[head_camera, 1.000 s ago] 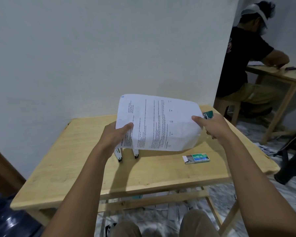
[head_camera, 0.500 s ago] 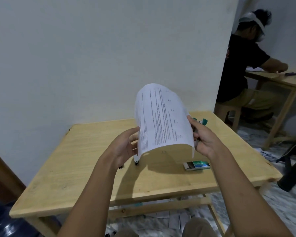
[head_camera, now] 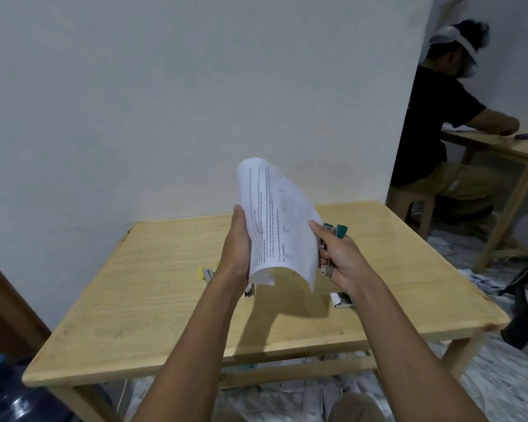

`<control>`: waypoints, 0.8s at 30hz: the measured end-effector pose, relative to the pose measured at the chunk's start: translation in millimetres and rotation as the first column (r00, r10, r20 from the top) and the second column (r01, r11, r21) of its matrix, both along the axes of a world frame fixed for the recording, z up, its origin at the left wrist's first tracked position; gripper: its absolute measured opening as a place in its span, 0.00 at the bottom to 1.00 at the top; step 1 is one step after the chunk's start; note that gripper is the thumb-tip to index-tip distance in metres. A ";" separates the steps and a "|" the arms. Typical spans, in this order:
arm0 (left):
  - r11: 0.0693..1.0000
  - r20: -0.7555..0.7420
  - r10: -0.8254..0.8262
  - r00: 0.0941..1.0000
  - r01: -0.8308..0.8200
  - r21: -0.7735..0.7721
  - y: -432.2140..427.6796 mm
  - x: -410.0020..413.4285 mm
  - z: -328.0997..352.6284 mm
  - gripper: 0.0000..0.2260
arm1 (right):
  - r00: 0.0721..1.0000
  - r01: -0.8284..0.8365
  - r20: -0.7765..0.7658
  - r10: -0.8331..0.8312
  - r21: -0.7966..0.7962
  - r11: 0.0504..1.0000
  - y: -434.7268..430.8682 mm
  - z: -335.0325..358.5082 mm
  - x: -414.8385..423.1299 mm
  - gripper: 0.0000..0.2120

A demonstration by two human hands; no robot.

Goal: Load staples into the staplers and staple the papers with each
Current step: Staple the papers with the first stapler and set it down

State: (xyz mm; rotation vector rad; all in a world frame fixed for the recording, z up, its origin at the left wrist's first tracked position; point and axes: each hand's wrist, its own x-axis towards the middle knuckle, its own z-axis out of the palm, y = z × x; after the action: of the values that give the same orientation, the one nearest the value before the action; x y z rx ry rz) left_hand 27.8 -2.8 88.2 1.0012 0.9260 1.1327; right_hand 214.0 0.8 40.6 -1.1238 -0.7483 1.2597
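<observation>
A sheaf of printed white papers (head_camera: 282, 220) is bent into an arch above the wooden table (head_camera: 141, 303). My left hand (head_camera: 237, 248) holds its left edge, fingers hidden behind the sheets. My right hand (head_camera: 342, 260) grips a teal stapler (head_camera: 337, 231) while its thumb presses on the papers' right edge. A yellow stapler (head_camera: 206, 272) lies on the table left of my left wrist. Another stapler (head_camera: 249, 291) peeks out below that wrist. A small staple box (head_camera: 342, 300) lies under my right hand.
Another person (head_camera: 433, 126) sits at a second wooden table (head_camera: 518, 150) at the right. A black chair base (head_camera: 525, 315) stands by my table's right corner. Loose papers (head_camera: 287, 391) cover the floor underneath. A blue water bottle (head_camera: 9, 397) is at the lower left.
The papers went from spread flat to a tight arch turned edge-on. My left hand let go of them, then closed in on the left edge again. My hands came closer together.
</observation>
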 end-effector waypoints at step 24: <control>0.941 -0.266 0.332 0.905 -0.297 0.161 16.1 -48.1 -13.5 0.28 | 0.744 0.238 0.558 -0.367 0.291 0.927 4.0 16.4 51.2 0.11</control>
State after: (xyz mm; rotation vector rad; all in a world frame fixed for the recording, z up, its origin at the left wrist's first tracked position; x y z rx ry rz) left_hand -20.3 13.2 74.6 1.1619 1.3058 1.3443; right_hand 265.2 4.8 56.9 -1.4303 -1.0870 0.5105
